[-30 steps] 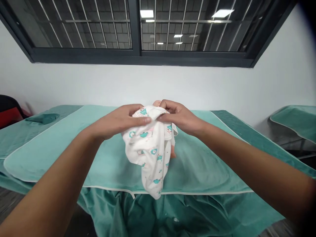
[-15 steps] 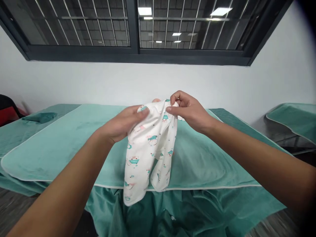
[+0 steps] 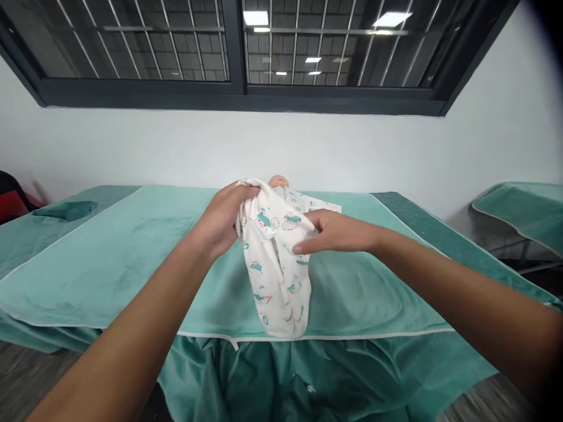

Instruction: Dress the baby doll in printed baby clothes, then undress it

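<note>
White baby pants (image 3: 277, 252) with a teal and pink cartoon print hang in front of me over the bed edge. My left hand (image 3: 222, 220) is closed on the waistband, thumb over the cloth. My right hand (image 3: 336, 230) is at the pants' right side, its thumb apart on the front and its fingertips partly hidden by the fabric; it touches the cloth without a firm grip. Behind the pants lies a baby doll, its head (image 3: 278, 181) showing, dressed in a matching printed top (image 3: 310, 202). The pants hide most of the doll's body.
A light teal cover (image 3: 132, 264) with white piping lies over the bed, with a darker teal skirt (image 3: 343, 369) hanging in front. A face hole (image 3: 65, 211) is at the left end. Behind are a white wall and a barred window (image 3: 237, 99). Another teal-covered bed (image 3: 523, 205) stands right.
My right hand has let go of the waistband and moved down the side of the pants. The pants have turned and bunched, and more of the doll's head and top shows.
</note>
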Available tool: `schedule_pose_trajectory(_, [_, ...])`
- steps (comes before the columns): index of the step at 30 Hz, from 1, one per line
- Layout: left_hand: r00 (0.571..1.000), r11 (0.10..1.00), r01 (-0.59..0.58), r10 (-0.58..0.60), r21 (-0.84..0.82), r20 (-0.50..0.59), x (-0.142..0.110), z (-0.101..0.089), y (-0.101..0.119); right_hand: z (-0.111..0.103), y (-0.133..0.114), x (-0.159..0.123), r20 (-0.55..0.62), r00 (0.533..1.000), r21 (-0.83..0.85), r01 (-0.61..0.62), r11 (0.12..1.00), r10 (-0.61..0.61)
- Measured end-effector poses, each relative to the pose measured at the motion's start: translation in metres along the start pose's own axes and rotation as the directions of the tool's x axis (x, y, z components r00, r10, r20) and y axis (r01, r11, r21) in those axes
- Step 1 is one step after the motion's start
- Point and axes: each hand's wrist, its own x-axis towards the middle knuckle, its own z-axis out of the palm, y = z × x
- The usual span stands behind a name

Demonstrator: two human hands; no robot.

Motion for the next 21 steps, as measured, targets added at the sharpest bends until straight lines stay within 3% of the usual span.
schedule_pose_trajectory(1, [0.999,1.0,0.027,-0.027,-0.001,0.039,0.0,0.0,-0.002,0.002,0.0,0.0,-0.029,1.0,-0.01,-0.005,1.0,0.005])
schedule_pose_trajectory(3, [0.981,0.995,0.076,-0.087,0.068,0.172,-0.003,0.0,-0.005,0.007,0.0,0.002,-0.196,0.98,0.023,0.053,0.998,-0.047])
schedule_pose_trajectory(6, [0.875,0.947,0.12,-0.242,0.297,0.419,-0.011,0.003,-0.007,0.012,0.0,0.01,-0.449,0.884,0.06,0.178,0.982,-0.133])
schedule_pose_trajectory(8, [0.799,0.9,0.113,-0.334,0.42,0.5,-0.015,0.004,-0.009,0.014,0.002,0.016,-0.505,0.85,0.072,0.215,0.974,-0.15])
schedule_pose_trajectory(9, [0.785,0.888,0.108,-0.352,0.446,0.509,-0.017,0.004,-0.01,0.015,0.004,0.018,-0.514,0.844,0.077,0.22,0.972,-0.15])
schedule_pose_trajectory(11, [0.817,0.904,0.125,-0.328,0.409,0.474,-0.017,0.002,-0.013,0.018,0.01,0.022,-0.525,0.839,0.091,0.218,0.972,-0.139])
schedule_pose_trajectory(15, [0.913,0.97,0.207,-0.237,0.125,0.331,-0.014,-0.004,-0.019,0.022,0.021,0.026,-0.568,0.82,0.144,0.181,0.973,-0.069])
schedule_pose_trajectory(21, [0.902,0.962,0.27,-0.264,0.029,0.342,-0.012,0.004,-0.033,0.027,0.019,0.037,-0.587,0.808,0.173,0.192,0.966,-0.056])
